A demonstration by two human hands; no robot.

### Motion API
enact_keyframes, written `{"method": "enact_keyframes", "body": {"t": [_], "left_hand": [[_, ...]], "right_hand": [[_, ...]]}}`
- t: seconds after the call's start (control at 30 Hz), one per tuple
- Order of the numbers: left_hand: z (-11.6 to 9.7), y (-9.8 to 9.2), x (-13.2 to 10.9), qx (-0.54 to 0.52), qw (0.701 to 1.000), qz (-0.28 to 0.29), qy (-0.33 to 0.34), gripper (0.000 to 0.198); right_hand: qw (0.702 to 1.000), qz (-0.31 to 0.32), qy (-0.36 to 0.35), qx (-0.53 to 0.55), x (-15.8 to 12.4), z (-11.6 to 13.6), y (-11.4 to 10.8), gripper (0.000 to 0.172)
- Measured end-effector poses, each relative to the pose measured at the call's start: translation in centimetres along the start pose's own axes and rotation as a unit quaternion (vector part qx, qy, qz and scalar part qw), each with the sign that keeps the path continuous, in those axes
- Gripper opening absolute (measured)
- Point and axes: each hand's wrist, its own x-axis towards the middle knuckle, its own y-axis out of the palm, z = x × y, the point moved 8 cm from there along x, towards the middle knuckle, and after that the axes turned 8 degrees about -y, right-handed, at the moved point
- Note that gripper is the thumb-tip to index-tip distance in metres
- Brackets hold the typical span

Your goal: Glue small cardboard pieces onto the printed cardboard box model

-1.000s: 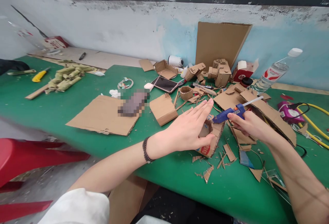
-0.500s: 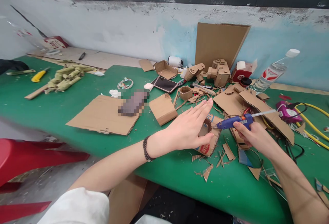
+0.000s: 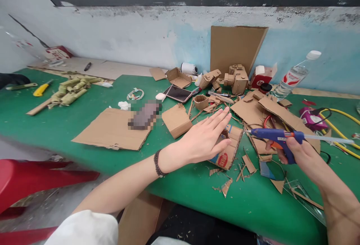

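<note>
Single head-worn view, facing forward and down, left hand (image 3: 205, 140) and right hand (image 3: 306, 158) close, green table (image 3: 42, 125) below, wall (image 3: 126, 38) beyond

No text can be read. Red print on the cardboard piece (image 3: 223, 159), water bottle (image 3: 293, 76) and small box (image 3: 260, 81) is blurred.

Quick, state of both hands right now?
Left hand: open, flat on the cardboard piece.
Right hand: closed, holding the glue gun.
</note>
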Motion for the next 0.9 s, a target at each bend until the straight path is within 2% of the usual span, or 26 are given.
{"method": "enact_keyframes", "body": {"t": [0.1,0.2,0.3,0.43,0.5,0.6,0.67,0.73,0.8,0.9], "left_hand": [[-0.1,-0.1,0.1,0.008,1.000,-0.005,0.000,0.076],[-0.3,-0.2,0.2,0.011,1.000,-0.011,-0.001,0.074],[-0.5,-0.3,0.4,0.016,1.000,-0.013,-0.005,0.073],[-0.5,-0.2,0.8,0.026,0.999,0.000,-0.019,0.074],[-0.5,-0.1,0.9,0.028,0.999,0.003,-0.023,0.075],[-0.5,-0.1,0.9,0.030,0.999,-0.006,-0.022,0.073],[-0.4,-0.1,0.9,0.031,0.999,-0.010,-0.021,0.073],[-0.4,0.0,0.9,0.029,0.999,-0.011,-0.017,0.072],[-0.4,0.0,0.9,0.023,1.000,-0.013,-0.014,0.072],[-0.4,0.1,1.0,0.018,1.000,-0.015,-0.014,0.071]], "right_hand": [[0.993,-0.016,-0.055,-0.100,-0.2,0.1,-0.3,0.052],[0.972,0.023,-0.117,-0.202,-0.1,-0.2,1.7,0.037],[0.955,0.072,-0.156,-0.243,-0.4,-1.4,3.4,0.039],[0.948,0.095,-0.168,-0.254,-0.8,-1.8,3.0,0.049],[0.942,0.069,-0.179,-0.274,-0.8,0.2,2.2,0.052],[0.921,-0.046,-0.245,-0.299,-1.0,6.6,1.5,0.039],[0.904,-0.081,-0.329,-0.262,-1.4,11.4,2.9,0.033],[0.884,-0.071,-0.400,-0.231,-1.6,14.8,5.3,0.032],[0.865,-0.083,-0.429,-0.245,-1.6,16.2,7.3,0.033],[0.851,-0.121,-0.439,-0.260,-1.3,16.1,8.9,0.039]]}}
